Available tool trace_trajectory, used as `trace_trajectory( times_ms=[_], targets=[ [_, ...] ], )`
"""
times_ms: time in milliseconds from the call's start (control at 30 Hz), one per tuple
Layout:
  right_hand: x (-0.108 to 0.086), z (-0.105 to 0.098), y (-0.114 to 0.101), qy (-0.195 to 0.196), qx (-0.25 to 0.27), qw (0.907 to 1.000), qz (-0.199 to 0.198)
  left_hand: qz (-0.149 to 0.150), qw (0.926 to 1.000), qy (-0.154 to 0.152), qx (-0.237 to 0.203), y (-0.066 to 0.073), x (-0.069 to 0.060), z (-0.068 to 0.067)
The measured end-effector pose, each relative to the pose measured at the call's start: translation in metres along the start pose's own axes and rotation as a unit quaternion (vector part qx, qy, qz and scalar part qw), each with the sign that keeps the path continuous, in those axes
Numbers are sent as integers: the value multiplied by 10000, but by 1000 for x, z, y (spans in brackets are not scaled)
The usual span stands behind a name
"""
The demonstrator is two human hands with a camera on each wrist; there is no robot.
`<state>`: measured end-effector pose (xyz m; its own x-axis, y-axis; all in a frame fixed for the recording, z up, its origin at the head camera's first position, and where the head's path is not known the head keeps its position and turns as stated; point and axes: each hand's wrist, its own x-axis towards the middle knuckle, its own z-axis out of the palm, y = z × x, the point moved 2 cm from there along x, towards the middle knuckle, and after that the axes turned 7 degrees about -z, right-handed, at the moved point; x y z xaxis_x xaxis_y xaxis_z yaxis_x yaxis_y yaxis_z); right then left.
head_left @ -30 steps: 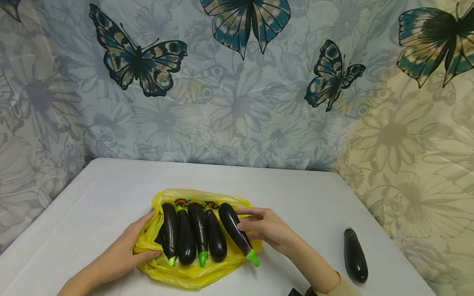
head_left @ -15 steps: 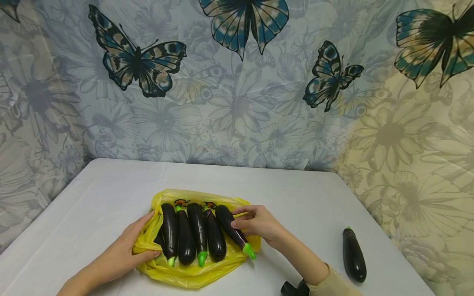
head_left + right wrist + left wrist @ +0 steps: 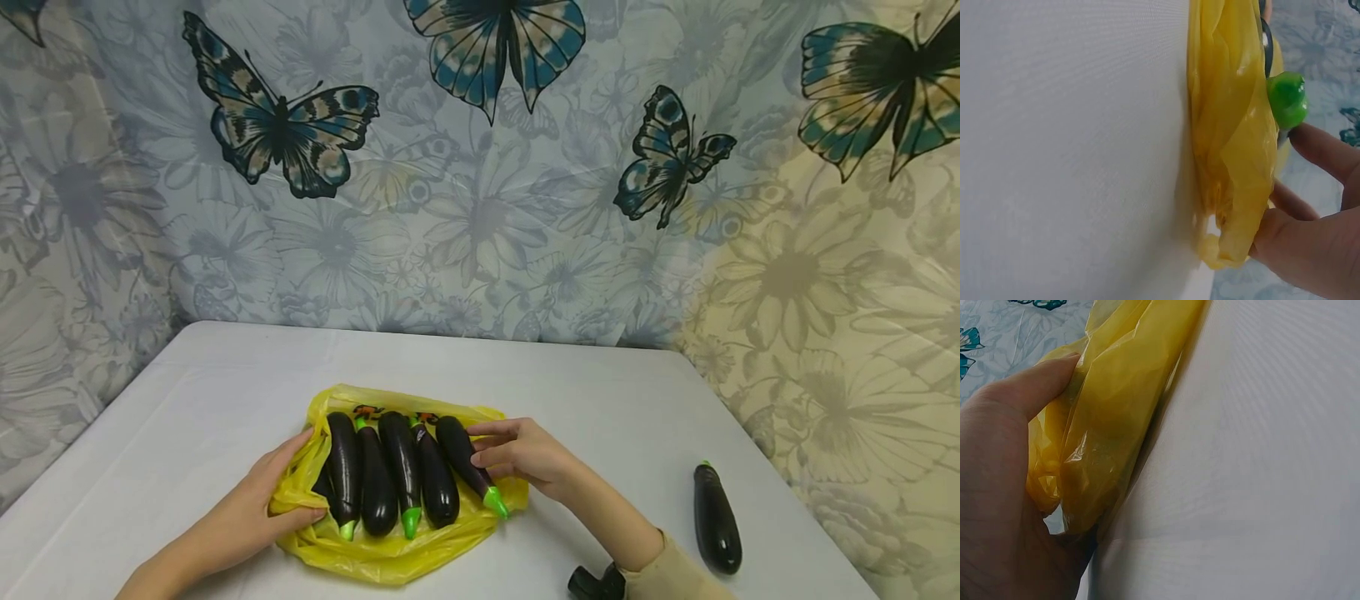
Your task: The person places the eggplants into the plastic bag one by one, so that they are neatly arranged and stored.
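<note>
In the head view, several dark purple eggplants [image 3: 378,483] with green stems lie side by side in a yellow plastic bag [image 3: 390,567], whose mouth is spread on the table. My left hand [image 3: 255,508] grips the bag's left edge, with the thumb over its near side. In the left wrist view the bag's folded film [image 3: 1116,406] sits against the thumb. My right hand [image 3: 532,458] holds the rightmost eggplant [image 3: 457,446], which lies slanted with its stem toward me. That eggplant's green stem [image 3: 1287,100] shows beside the bag in the right wrist view, where the far fingertips are partly hidden.
Another eggplant [image 3: 717,521] lies alone on the white table [image 3: 570,375] at the right. A black object [image 3: 596,582], partly covered by the right sleeve [image 3: 667,575], is at the near edge. A butterfly-patterned wall [image 3: 480,250] stands behind the table.
The rightmost eggplant has shifted left in my right hand, and its stem has moved away from me, closer to the others. My left hand has stayed on the bag's edge.
</note>
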<state>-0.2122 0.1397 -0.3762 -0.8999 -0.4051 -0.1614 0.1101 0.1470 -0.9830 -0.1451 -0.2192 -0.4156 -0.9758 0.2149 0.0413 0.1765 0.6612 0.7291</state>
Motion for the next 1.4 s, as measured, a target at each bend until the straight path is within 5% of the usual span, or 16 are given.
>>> trace_trajectory(
  times_ms=[433,733,1400],
  targets=[
    [1,2,2,262,-43,9996,-121,-36,10000,18,89,3,1,-1],
    [1,2,2,323,-695,9969,-154,-46,10000,4,55,2,1,-1],
    [4,4,4,376,-619,9972,-189,36,10000,8,-20,1,-1,-1]
  ],
)
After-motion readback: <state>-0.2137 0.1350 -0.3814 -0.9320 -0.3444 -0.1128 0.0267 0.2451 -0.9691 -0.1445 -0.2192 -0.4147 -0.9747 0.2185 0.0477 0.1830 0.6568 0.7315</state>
